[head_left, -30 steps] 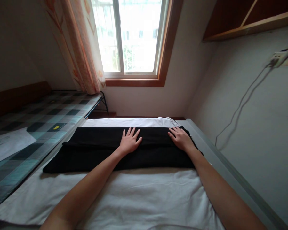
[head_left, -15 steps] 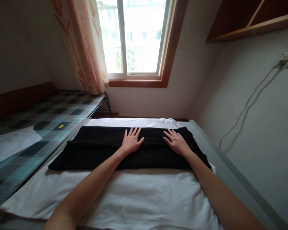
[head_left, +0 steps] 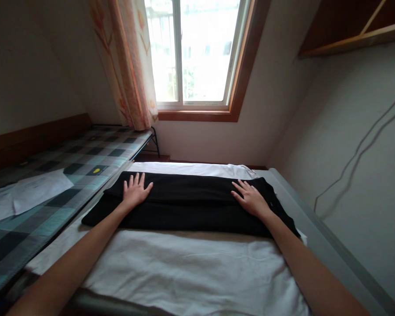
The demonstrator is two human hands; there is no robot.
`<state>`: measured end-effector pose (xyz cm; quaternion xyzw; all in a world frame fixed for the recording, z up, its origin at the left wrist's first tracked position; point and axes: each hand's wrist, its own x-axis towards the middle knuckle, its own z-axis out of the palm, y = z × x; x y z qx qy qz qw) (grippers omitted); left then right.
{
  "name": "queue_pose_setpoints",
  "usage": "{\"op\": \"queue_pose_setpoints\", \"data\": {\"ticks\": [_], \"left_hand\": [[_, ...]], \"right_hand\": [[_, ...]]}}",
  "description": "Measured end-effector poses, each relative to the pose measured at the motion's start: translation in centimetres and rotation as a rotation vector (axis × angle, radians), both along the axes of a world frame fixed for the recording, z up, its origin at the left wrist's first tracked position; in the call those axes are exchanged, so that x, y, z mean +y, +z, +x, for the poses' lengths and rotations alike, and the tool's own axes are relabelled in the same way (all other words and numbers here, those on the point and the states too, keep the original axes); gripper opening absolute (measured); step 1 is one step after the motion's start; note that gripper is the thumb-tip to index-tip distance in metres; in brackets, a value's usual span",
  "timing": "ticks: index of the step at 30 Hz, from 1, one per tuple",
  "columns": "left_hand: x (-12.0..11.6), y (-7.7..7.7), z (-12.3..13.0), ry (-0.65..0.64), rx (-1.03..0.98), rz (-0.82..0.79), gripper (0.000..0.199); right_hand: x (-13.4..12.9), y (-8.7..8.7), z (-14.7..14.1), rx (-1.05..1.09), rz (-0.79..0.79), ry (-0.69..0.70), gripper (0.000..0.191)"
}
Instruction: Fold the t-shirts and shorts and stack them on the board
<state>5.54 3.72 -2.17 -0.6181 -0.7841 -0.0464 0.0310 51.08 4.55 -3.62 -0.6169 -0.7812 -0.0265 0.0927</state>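
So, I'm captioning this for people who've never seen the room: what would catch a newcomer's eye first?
Probably the window at top centre, by far the brightest patch in view. Next comes the long black cloth across the white fabric, with the person's left grip and right grip spread open on it. Checked bedding lies at the left.

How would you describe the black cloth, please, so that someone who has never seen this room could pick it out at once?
Find the window, then look down to the white sheet below it. Across the sheet lies the black cloth, a long flat strip with the left hand and right hand on it. Its black colour distinguishes it from the white sheet and the checked mattress.
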Motion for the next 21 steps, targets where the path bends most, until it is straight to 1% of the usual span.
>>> {"op": "queue_pose_setpoints", "data": {"ticks": [4,8,11,14,18,21], "left_hand": [[-1.5,0.2,-5.0,0.104,-0.034,-0.061,0.077],[-3.0,0.5,-8.3,0.150,0.005,-0.068,0.070],[-4.0,1.2,-9.5,0.159,0.057,-0.071,0.066],[-4.5,2.1,-10.2,0.135,0.117,-0.074,0.063],[-4.0,2.9,-11.3,0.105,0.040,-0.148,0.058],[-3.1,3.0,-12.2,0.132,0.020,-0.189,0.056]], "right_hand": [[0.1,-0.1,0.0,0.008,0.020,0.009,0.059],[0.1,-0.2,0.0,0.021,0.031,0.010,0.059],[0.0,-0.1,0.0,0.030,0.035,0.011,0.059],[0.0,0.0,-0.1,0.036,0.045,0.013,0.058],[-0.1,0.0,-0.1,0.035,0.058,0.006,0.057],[-0.1,0.0,-0.1,0.042,0.067,0.013,0.057]]}}
